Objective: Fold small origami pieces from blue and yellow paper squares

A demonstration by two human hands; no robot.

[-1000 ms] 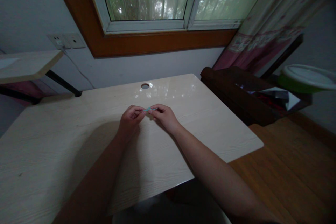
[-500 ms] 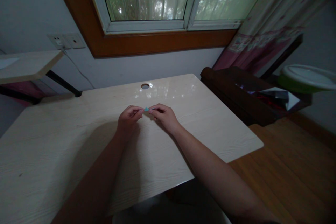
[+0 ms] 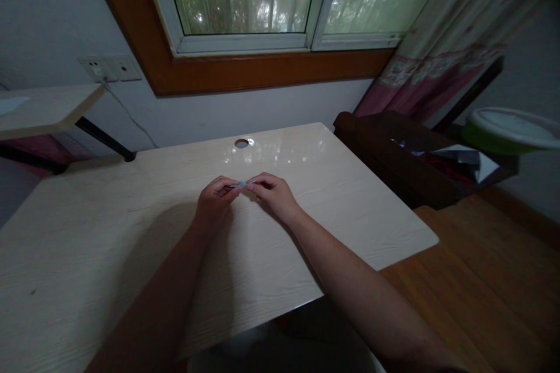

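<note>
Both my hands meet over the middle of a pale wooden table (image 3: 109,256). My left hand (image 3: 214,201) and my right hand (image 3: 273,193) each pinch one end of a small thin light-blue piece (image 3: 242,184), perhaps a folded strip or straw. Fingertips of both hands are closed on it, almost touching each other. The piece is held just above the tabletop. Most of it is hidden by my fingers, so its shape is unclear.
A round cable hole (image 3: 241,143) lies in the table beyond my hands. A dark wooden stand (image 3: 394,157) with papers sits to the right, a green-and-white basin (image 3: 511,131) farther right. A wall socket (image 3: 109,68) and a side shelf (image 3: 44,108) are at left.
My fingers have worked the blue piece slightly; less of it now sticks out to the right than a second ago. Hands and arms stay in the same place.
</note>
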